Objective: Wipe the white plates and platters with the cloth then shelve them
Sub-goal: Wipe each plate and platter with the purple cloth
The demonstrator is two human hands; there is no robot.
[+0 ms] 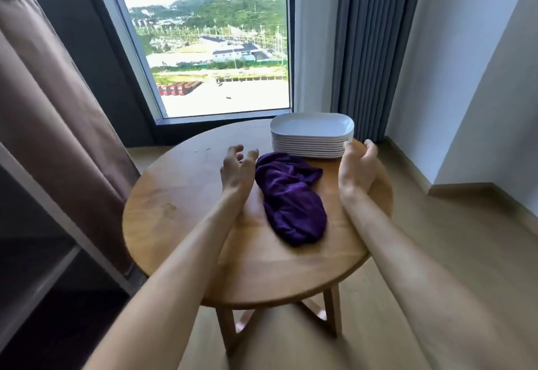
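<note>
both hands, left hand and right hand, hover loosely curled, holding nothing, flanking a crumpled purple cloth before stacked white rectangular platters on a round wooden table.

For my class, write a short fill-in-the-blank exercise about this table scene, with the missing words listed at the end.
1. The crumpled cloth lying on the round wooden table is ____ in colour.
2. The white platters stand in one ____ at the far side of the table.
3. The cloth lies ____ the left hand and the right hand.
4. Both hands hold ____.

Missing words: purple; stack; between; nothing
</note>
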